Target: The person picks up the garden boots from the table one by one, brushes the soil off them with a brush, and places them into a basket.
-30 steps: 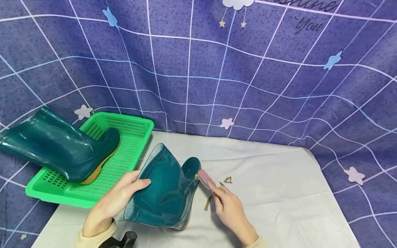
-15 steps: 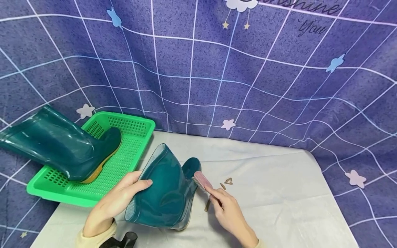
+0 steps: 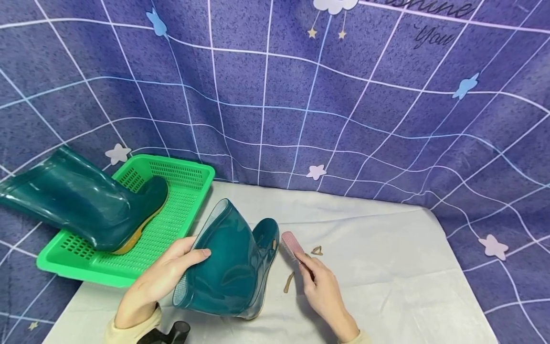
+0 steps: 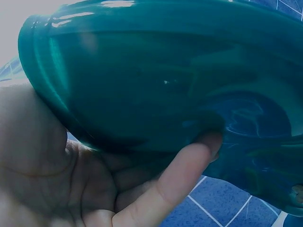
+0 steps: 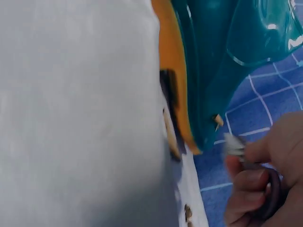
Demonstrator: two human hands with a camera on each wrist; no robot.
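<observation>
A teal rubber boot (image 3: 225,267) stands on the white-covered table, its top opening tipped toward the left. My left hand (image 3: 174,267) grips the shaft by its upper edge, thumb (image 4: 189,165) lying along the outside. A small brown bit (image 5: 218,120) clings to the side of the toe. In my right hand (image 3: 322,289) is a pink brush (image 3: 292,242), held by the handle just right of the toe, with a gap between bristles and boot. The right wrist view shows fingers curled round the dark handle (image 5: 273,194); the bristles are blurred there.
A second teal boot (image 3: 81,200) lies in a green plastic basket (image 3: 202,191) at the left. Brown scraps (image 3: 289,283) are scattered on the white cloth (image 3: 386,258) around the brush. Behind hangs a blue gridded curtain (image 3: 283,124). A black object (image 3: 178,329) is at the left wrist.
The brush has come away from the boot's toe toward the right, and the brown bit on the toe now shows. The left hand and boot have stayed put.
</observation>
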